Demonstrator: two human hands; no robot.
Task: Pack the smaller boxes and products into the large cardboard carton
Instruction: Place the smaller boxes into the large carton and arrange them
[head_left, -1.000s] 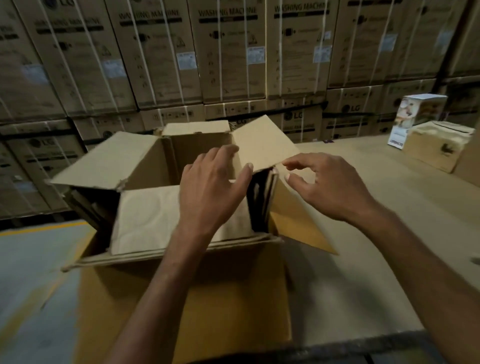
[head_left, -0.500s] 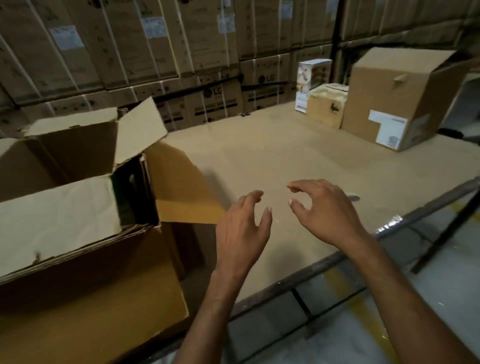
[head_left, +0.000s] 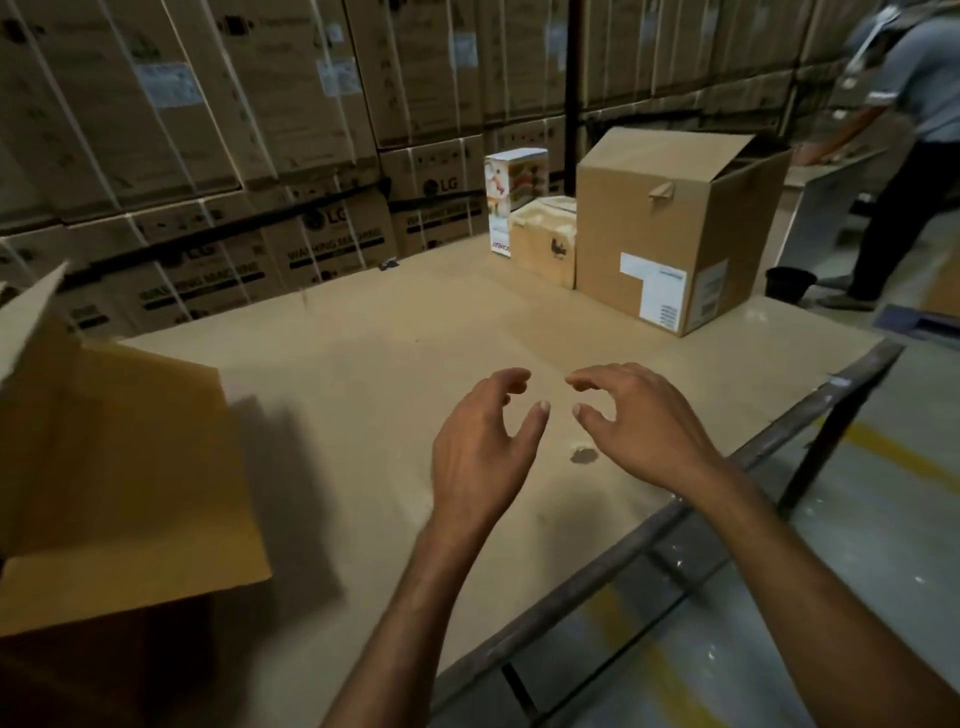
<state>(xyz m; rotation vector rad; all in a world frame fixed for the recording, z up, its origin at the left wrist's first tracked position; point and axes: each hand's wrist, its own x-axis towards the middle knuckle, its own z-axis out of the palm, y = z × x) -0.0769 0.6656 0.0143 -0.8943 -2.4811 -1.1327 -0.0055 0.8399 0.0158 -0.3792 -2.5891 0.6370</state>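
Warehouse bay, dim. Strapped washing-machine cartons (head_left: 260, 130) are stacked wall-high behind a board-topped counter (head_left: 389, 364). A second person (head_left: 914, 130) works far off beyond the right grip, not involved.

Left grip (head_left: 483, 447) and right grip (head_left: 644, 426) are bare hands, side by side low over the counter. Both are empty, with fingers loosely curved and thumbs standing off from them: moderately wide, holding nothing.

Large carton (head_left: 114, 467) sits well out to the left of the left grip. Only one wall and a raised flap show at the frame edge; the inside is not visible.

Goods to pack lie straight ahead of the gap between the grips, leaning toward the right grip's side, and well apart from both.
- Printed product box (head_left: 514, 197) stands upright, long axis vertical.
- Small brown box (head_left: 545, 249) sits just beside it on the side nearer the grips, squat.
- Labelled carton (head_left: 675, 234), top flaps open, stands against the brown box further out past the right grip. Cannot tell if it is itself to be packed.

Judgement: this looks like a reach for the next item. The right grip is slightly the nearer, but the boxes sit close enough to centre for a two-handed forward reach. The load would then travel back and out past the left grip to the large carton.
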